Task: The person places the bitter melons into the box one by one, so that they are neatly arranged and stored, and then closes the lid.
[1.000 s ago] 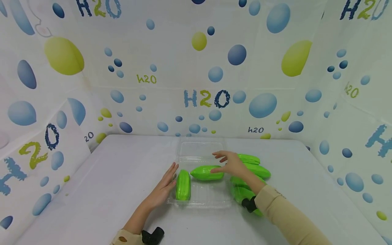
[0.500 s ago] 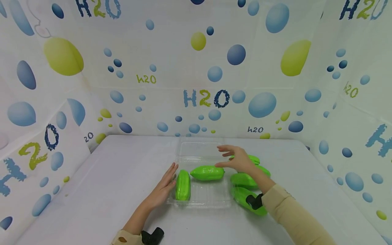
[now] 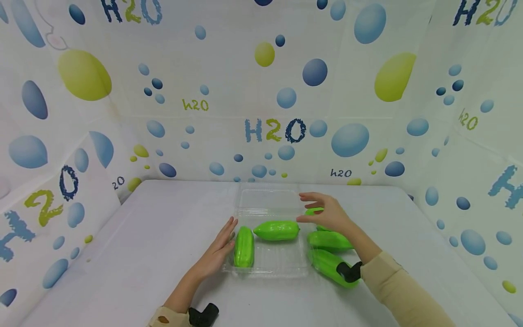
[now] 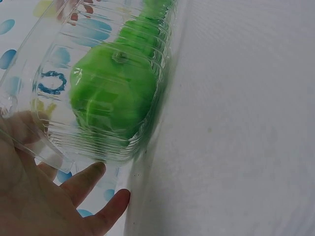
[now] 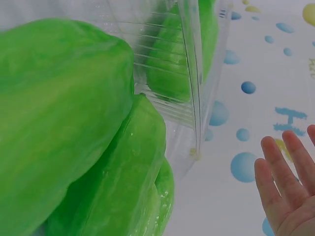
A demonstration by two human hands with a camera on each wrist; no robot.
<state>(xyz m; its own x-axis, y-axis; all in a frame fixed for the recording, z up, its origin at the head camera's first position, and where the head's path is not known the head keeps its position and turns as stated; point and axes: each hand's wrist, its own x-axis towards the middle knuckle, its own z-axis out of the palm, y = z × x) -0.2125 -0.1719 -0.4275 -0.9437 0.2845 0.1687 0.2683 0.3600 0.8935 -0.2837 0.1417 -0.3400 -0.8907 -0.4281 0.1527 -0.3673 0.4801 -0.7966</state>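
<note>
A clear plastic clamshell box point(image 3: 275, 263) lies in the middle of the table, its lid point(image 3: 267, 200) folded back. Inside are two green star fruit: one point(image 3: 244, 247) stands lengthwise along the left wall, the other point(image 3: 277, 230) lies crosswise at the back. My left hand point(image 3: 216, 254) rests its straight fingers against the box's left wall; the left wrist view shows the fingers point(image 4: 86, 182) at the clear wall. My right hand point(image 3: 328, 214) hovers over the fruit right of the box, fingers apart and holding nothing. In the right wrist view its fingers point(image 5: 290, 172) are spread.
Several more green star fruit lie in a row along the box's right side, among them one point(image 3: 328, 240) and a nearer one point(image 3: 333, 268), partly hidden by my right arm. A white table point(image 3: 163, 227) surrounds the box. A patterned sheet point(image 3: 224, 68) stands behind.
My right hand has moved rightward from above the crosswise star fruit to above the row beside the box. My left hand and both star fruit in the box have stayed put.
</note>
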